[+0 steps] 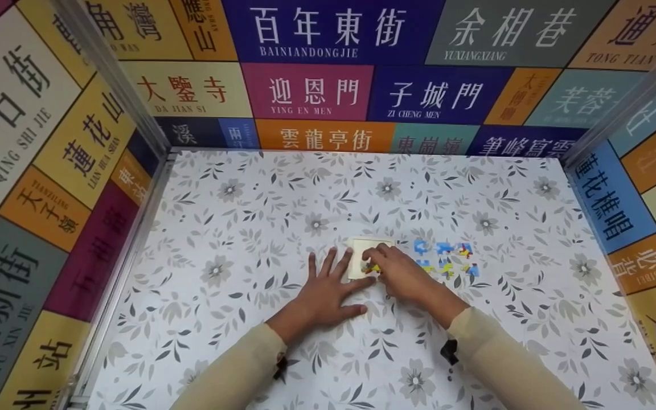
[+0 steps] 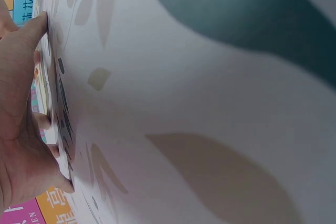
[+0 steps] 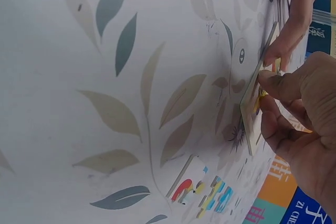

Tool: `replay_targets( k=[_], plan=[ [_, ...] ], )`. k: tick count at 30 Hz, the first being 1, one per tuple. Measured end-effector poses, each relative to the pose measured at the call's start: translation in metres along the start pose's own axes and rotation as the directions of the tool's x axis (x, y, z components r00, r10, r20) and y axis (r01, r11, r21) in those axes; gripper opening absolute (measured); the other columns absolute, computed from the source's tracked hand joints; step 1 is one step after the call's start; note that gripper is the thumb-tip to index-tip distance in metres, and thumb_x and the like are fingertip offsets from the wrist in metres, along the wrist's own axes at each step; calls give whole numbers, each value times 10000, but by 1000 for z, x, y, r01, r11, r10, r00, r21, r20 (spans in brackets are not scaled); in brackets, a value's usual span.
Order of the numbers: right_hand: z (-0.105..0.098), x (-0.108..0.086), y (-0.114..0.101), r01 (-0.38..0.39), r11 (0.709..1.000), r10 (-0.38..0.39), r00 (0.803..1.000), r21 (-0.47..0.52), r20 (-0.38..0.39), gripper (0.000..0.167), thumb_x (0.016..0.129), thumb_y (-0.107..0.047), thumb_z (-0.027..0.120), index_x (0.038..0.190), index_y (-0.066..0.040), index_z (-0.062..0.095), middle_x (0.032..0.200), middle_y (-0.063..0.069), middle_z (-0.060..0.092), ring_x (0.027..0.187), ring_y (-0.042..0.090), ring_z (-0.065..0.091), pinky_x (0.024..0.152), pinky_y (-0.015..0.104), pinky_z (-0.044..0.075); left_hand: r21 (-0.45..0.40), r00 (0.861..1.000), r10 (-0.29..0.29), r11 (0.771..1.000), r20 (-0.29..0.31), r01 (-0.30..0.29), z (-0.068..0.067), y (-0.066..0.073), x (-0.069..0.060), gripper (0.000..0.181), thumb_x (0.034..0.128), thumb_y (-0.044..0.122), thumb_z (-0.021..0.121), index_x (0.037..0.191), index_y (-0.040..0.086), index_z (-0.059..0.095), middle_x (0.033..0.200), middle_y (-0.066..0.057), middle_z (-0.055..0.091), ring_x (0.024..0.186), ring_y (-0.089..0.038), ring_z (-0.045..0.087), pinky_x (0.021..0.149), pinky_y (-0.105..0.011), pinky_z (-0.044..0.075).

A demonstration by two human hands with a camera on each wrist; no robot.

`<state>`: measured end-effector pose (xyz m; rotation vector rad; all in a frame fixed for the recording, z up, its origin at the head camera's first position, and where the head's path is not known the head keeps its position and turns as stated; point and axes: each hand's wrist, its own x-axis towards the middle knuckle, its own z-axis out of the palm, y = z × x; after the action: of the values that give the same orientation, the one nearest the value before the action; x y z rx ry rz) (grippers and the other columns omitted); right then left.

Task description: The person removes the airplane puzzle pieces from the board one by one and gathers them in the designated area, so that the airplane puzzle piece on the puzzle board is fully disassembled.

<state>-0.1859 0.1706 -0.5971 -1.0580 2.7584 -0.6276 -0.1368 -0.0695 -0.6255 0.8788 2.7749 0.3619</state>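
A small pale jigsaw tray [image 1: 357,259] lies on the flowered table, with colourful puzzle pieces [image 1: 369,267] in its near part. My left hand [image 1: 322,291] rests beside it with spread fingers, the index finger along the tray's near edge. Over the tray, my right hand [image 1: 406,278] has its fingers bent down. In the right wrist view, its thumb and fingers pinch a yellowish jigsaw puzzle piece [image 3: 257,104] at the tray's surface; the fingers cover much of it. In the left wrist view, the left hand [image 2: 21,114] appears at the edge, flat against the table.
Several loose blue, yellow and red puzzle pieces [image 1: 445,266] lie in two rows right of the tray. Upright panels [image 1: 311,91] with large lettering enclose the back and both sides of the table [image 1: 282,188].
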Motion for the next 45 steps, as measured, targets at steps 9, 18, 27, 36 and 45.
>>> replay_targets(
  k=[9,18,27,36,45],
  plan=[
    [0,-1,2,0,999,0,1000,45,6,474,953,103,766,1350,-107,614,1197,121,659,1098,332,692,961,519,598,-16,999,-13,1000,37,13,0,0,0,684,1070,777,432,1706,551,321,1882,-152,16,1720,-524,19,1253,-885,62],
    [-2,-1,6,-13,995,8,999,103,43,432,994,82,733,1371,-108,642,1238,121,643,1156,343,681,995,537,594,-14,1000,-4,1000,23,4,0,-2,0,669,1073,761,453,1698,546,350,1880,-159,39,1719,-526,43,1250,-886,77],
    [-4,-1,8,35,997,-37,999,71,35,355,1025,83,685,1335,-88,657,1220,120,633,1110,321,672,956,518,589,-11,1000,-2,1000,20,2,0,-1,0,651,1077,754,452,1689,545,375,1877,-170,66,1713,-537,66,1244,-892,95],
    [-7,0,8,24,995,-30,998,99,59,306,1035,-8,735,1322,-103,694,1235,111,637,1098,295,669,953,512,578,-19,1000,-2,1000,13,3,1,-1,0,664,1070,768,449,1691,543,374,1877,-174,47,1714,-542,44,1243,-895,77],
    [-8,1,11,18,992,-26,998,122,60,302,1020,-48,775,1312,-102,718,1216,102,644,1069,271,664,934,508,567,-11,1000,-5,1000,6,5,-1,0,0,662,1069,761,464,1688,541,383,1873,-185,75,1708,-551,70,1239,-896,98]
  ],
)
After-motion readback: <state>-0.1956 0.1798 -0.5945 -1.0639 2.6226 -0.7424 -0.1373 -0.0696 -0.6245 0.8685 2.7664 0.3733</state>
